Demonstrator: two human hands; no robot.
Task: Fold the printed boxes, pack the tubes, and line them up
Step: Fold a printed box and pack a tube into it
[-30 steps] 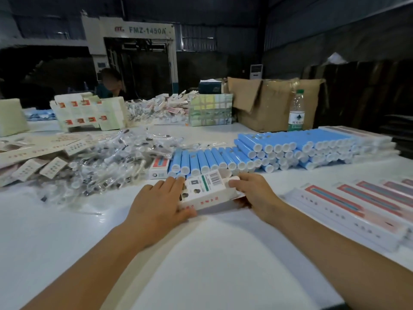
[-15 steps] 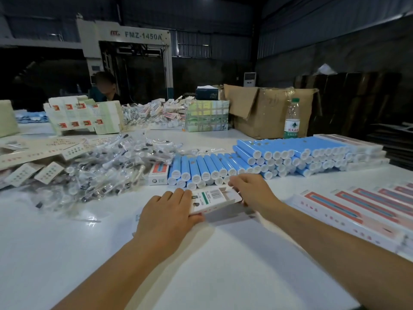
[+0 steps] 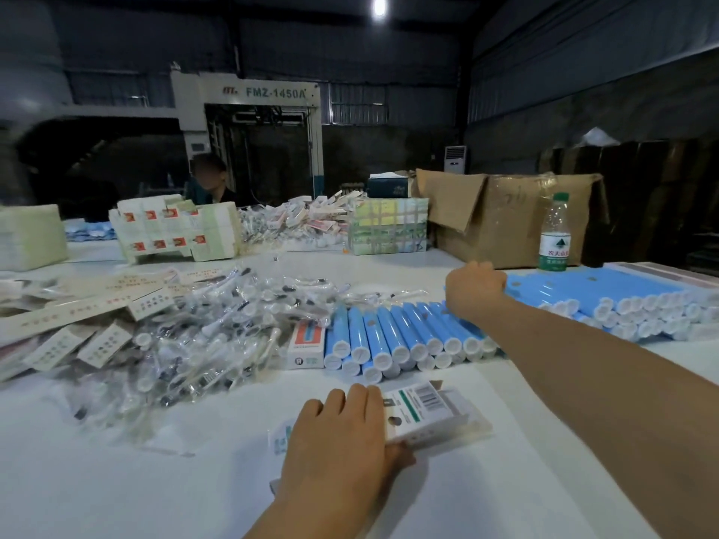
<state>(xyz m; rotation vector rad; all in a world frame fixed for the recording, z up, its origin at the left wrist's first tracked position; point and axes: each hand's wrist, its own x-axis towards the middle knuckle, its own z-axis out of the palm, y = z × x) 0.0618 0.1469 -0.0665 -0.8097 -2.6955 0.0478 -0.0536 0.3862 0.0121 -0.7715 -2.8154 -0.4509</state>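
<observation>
Left hand (image 3: 342, 433) grips a folded but unfilled box (image 3: 428, 412) just before the blue tubes (image 3: 393, 336), right hand (image 3: 472, 289) curls onto those tubes, grip unclear; packing and lining up remain.

A factory packing floor — big FMZ-1450A machine (image 3: 272, 122), corrugated metal walls (image 3: 583, 72), table (image 3: 116, 480) heaped with stock.

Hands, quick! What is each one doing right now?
Left hand: holds the printed box down on the table.
Right hand: reaching onto the blue tubes; its fingers are hidden, so cannot be told.
</observation>
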